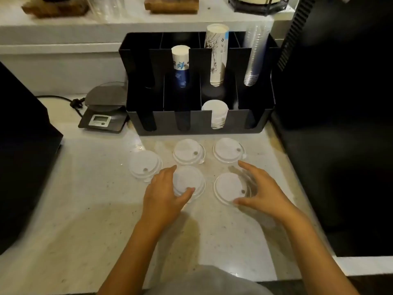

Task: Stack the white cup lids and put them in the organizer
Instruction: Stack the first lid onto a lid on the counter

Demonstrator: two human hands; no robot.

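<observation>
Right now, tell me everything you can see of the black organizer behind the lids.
The black organizer looks like matte plastic, a box divided into slotted compartments in front and back rows. It stands upright on the pale counter, behind the loose white lids. A short white cup stack sits in one front slot; the back row holds two printed paper cup stacks and a clear cup stack. Neither hand touches it.

right hand (262, 189) fingers motion-blurred, grip on near-right lid (230, 187) unclear. left hand (164, 193) covers part of near-left lid (188, 179). Wooden blocks (172, 5) cropped at top edge.
</observation>
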